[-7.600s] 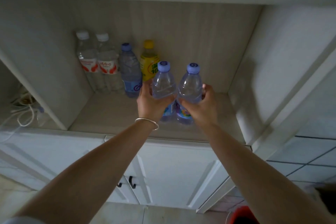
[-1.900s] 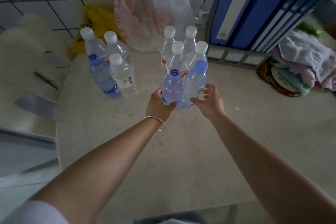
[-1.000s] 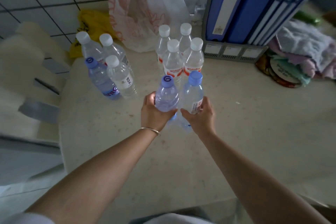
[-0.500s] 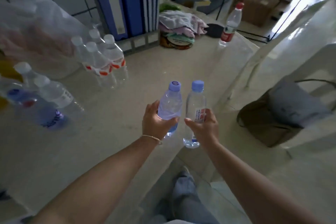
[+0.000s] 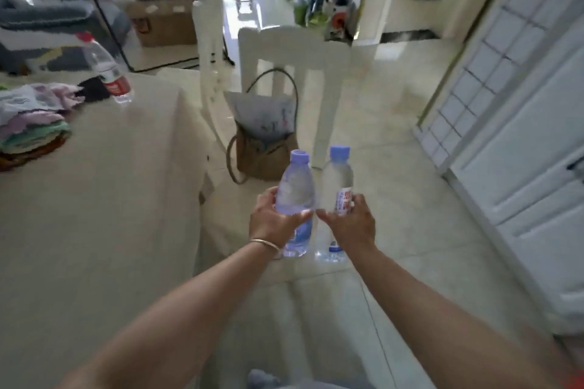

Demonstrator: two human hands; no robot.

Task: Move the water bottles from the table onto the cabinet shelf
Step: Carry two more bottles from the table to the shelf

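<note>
My left hand (image 5: 274,220) grips a bluish water bottle (image 5: 296,186) with a lilac cap, held upright in the air. Right beside it, my right hand (image 5: 350,221) grips a clear water bottle (image 5: 339,180) with a blue cap and a red and white label. Both bottles hang over the floor, off the right side of the beige table (image 5: 94,199). One more bottle with a red cap and red label (image 5: 107,69) stands on the table's far part. The cabinet shelf is out of view.
A white chair (image 5: 284,50) stands ahead with a brown bag (image 5: 262,142) on its seat. Folded cloths (image 5: 31,117) lie on the table's left. White panelled doors (image 5: 521,136) line the right side. Tiled floor stretches ahead between chair and doors.
Both hands picked up one bottle each from the table, and the view has swung right, away from the table's bottle groups toward the chair and the floor.
</note>
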